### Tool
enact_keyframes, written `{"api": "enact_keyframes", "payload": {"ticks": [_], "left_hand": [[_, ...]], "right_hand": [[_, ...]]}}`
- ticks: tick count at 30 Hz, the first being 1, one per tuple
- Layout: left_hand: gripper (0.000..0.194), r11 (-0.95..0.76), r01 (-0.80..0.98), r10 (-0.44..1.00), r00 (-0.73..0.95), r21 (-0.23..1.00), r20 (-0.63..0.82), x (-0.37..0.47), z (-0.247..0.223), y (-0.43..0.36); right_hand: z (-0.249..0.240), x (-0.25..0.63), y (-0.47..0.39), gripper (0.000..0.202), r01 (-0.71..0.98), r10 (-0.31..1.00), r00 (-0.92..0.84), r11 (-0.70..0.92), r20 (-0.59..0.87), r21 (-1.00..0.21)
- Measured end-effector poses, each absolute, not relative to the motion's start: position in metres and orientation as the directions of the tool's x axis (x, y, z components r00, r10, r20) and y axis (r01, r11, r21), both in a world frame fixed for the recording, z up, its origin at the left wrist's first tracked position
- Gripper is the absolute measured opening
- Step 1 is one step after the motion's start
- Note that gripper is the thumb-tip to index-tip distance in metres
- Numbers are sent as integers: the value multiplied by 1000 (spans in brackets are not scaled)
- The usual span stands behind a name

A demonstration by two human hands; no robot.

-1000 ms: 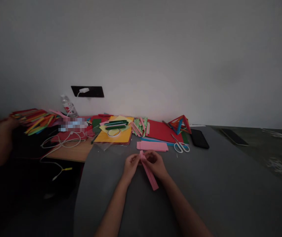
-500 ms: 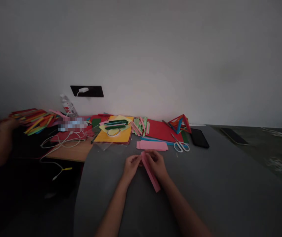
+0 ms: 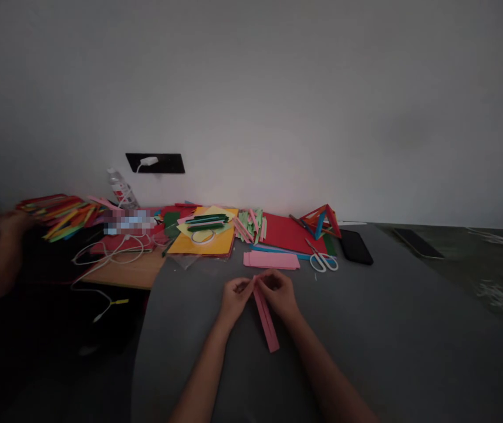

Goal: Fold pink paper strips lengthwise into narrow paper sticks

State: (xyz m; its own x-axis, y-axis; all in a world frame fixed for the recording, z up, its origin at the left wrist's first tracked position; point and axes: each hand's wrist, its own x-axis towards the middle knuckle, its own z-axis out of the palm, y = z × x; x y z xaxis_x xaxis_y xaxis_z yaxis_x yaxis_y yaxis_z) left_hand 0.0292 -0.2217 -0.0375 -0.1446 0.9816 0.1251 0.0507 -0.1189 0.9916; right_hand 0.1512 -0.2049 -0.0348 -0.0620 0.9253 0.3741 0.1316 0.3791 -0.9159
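Both hands pinch the top end of a long folded pink paper strip (image 3: 267,322), whose lower end points down toward me. My left hand (image 3: 235,298) is closed on its upper left edge. On the other side my right hand (image 3: 278,294) grips the same end, thumb and fingertips together. Just beyond the hands lie flat pink folded strips (image 3: 272,260). White-handled scissors (image 3: 323,262) rest to the right of these, partly on coloured paper.
Behind are yellow paper (image 3: 182,244), red paper (image 3: 290,232), a red-blue paper frame (image 3: 321,221) and a phone (image 3: 356,247). At left are cables (image 3: 109,254), a bottle (image 3: 122,191), coloured strips (image 3: 68,214) and another person's arm (image 3: 0,258).
The lower end of the held pink strip has swung slightly left and toward me, and a lengthwise fold line now shows on it. My right hand has shifted slightly.
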Motion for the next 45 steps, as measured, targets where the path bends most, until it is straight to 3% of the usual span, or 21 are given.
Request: {"api": "enact_keyframes", "payload": {"ticks": [6,21,26,29,32,38,45], "left_hand": [[24,-127,-1,978,-167,992,125,29,-40,-221],[26,-58,-128,987,-154,990,38,28,-37,-223],[22,-85,-73,985,-156,994,72,28,-37,-222],[25,-69,-58,985,-164,996,58,29,-38,-221],[27,-77,-38,986,-152,996,71,30,-37,-222],[28,-89,-16,987,-136,996,86,32,-36,-222],[27,-90,-26,980,-180,996,84,29,-43,-219]], "right_hand": [[-29,154,-212,11,331,799,-150,596,583,-731],[-30,156,-212,18,433,763,-252,639,595,-636],[-28,155,-211,15,310,817,-156,574,555,-758],[-33,155,-206,16,214,903,-63,427,424,-878],[-40,154,-200,22,104,954,-116,289,276,-952],[-45,154,-197,22,-13,949,-184,257,255,-966],[-37,155,-202,22,29,927,-219,319,306,-947]]}}
